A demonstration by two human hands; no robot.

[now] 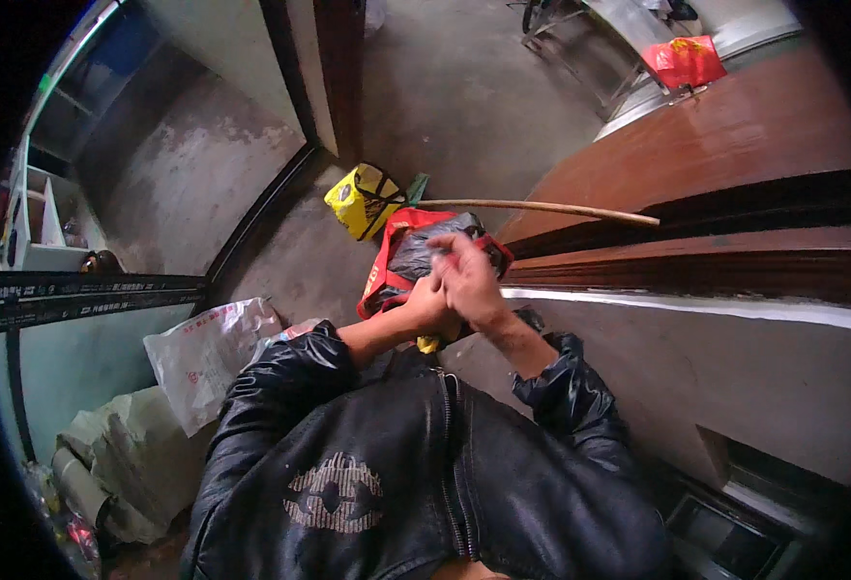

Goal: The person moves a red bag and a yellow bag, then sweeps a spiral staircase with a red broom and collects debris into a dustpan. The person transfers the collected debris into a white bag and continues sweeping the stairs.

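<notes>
Both hands meet in front of my body, above the near edge of a red bag [379,280]. My left hand [427,307] is closed, and whatever it grips is hidden. Overlapping it from the right, my right hand [471,283] has curled, slightly blurred fingers, its index finger bent toward the left. What lies between the fingers is too small to make out. A dark grey plastic bag [411,253] fills the red bag just beyond the hands. Beneath my left wrist a small yellow thing [428,344] shows in part.
Behind the red bag stands a yellow bag [356,201] with black straps. A wooden stick [551,206] reaches right toward a brown door [725,126]. White sacking [208,353] and a pale sack [135,454] lie at left. Farther right, a red plastic bag [685,62] appears.
</notes>
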